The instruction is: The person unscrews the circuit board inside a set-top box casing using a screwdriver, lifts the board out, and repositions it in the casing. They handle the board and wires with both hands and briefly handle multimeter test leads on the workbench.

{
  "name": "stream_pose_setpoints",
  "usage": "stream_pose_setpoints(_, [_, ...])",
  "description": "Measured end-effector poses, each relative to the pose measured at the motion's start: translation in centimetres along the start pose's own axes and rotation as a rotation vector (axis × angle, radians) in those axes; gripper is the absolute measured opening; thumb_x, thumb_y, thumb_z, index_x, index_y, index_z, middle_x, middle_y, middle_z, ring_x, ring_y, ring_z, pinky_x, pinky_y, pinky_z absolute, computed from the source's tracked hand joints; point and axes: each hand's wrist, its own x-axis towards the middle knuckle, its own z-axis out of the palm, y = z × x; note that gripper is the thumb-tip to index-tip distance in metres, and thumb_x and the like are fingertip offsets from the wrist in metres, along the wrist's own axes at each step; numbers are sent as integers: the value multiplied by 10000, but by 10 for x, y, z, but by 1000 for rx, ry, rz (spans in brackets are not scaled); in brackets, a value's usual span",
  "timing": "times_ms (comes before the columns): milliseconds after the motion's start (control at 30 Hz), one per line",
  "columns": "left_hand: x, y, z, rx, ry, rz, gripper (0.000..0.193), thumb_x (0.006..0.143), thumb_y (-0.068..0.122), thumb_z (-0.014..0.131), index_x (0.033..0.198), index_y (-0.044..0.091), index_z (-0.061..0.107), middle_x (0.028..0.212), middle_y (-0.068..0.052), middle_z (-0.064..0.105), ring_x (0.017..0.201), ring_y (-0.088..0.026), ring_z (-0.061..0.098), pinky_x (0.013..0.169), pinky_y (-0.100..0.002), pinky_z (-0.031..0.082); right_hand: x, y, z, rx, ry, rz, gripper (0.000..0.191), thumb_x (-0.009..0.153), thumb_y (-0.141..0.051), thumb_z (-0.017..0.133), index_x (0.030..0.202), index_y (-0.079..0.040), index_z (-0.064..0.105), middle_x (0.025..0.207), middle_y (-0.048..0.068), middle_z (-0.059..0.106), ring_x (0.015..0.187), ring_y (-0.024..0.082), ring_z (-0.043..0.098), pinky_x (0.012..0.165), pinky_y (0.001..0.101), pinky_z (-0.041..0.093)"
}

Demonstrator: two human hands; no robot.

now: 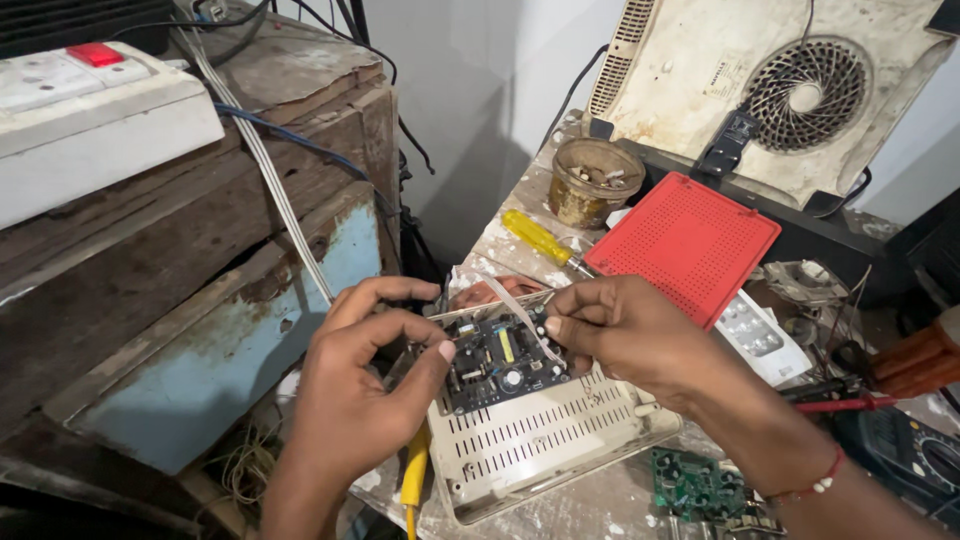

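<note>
Bare forearms, no sleeves; the right hand (625,335) has a red-and-white beaded wrist thread.

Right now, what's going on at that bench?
A person holds a small dark circuit board between both hands over a vented white plastic casing. The left hand pinches the board's left edge; the right hand grips its right side, by a flat white ribbon cable. A yellow-handled screwdriver, a red perforated panel and a green circuit board lie nearby.
</note>
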Motion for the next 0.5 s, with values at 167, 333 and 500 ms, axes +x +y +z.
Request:
stream_pose_setpoints(167, [1,0,0,3,14,9,79,773,105,768,804,33,756,1154,-102,726,1110,-255,680,938,-380,505,2,1,5,-41,47,-80,94,913,-79,696,924,10,724,682,29,634,589,103,533,551,239,438])
stream_pose_setpoints(333, [1,-1,1,6,13,2,75,772,95,772,807,30,760,1147,-102,730,1108,-246,677,920,-371,515,2,2,11,51,63,-96,82,911,-59,693,923,17,721,705,17,654,597,91,522,554,237,434])
stream_pose_setpoints(500, [1,0,1,-16,20,4,76,786,82,770,825,19,752,1147,-102,727,1083,-239,693,914,-362,526,2,0,13,43,81,-96,83,911,-63,692,929,10,725,709,16,655,597,93,516,552,238,430])
